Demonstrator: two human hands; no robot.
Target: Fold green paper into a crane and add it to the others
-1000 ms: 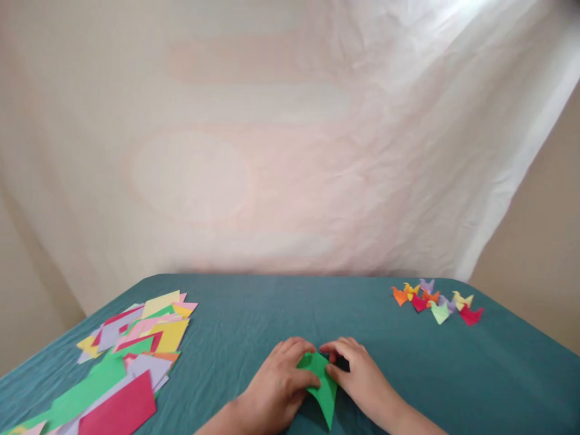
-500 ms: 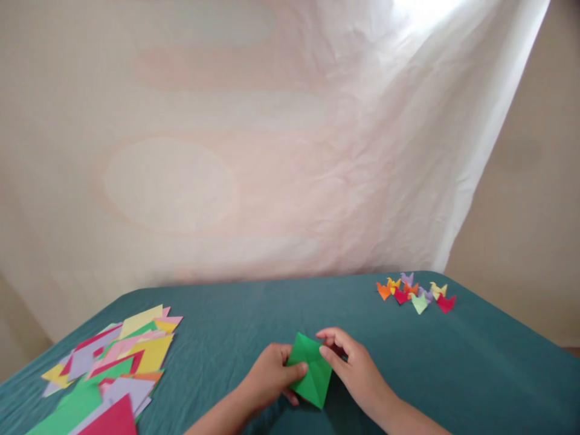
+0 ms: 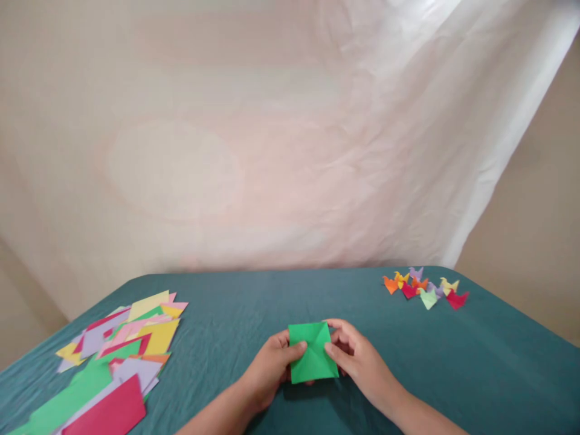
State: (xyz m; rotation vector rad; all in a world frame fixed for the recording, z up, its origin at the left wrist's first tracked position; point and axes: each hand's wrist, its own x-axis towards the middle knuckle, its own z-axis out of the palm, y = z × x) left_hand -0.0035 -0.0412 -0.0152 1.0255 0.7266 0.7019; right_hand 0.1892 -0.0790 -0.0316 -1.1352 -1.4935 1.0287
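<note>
A small square of green paper with creases running across it is held up over the table's near middle. My left hand pinches its left edge, thumb on the front and fingers behind. On the right edge, my right hand grips it the same way, with the thumb in front and the fingers curled at the back. Both sets of fingers are partly hidden by the paper.
A heap of coloured paper sheets spreads over the left of the green-covered table. Several small folded paper birds stand at the far right. A pale hanging cloth rises behind the table.
The green paper has turned from a corner-up diamond to a level square. My right hand has closed on its right edge. The view has shifted slightly.
</note>
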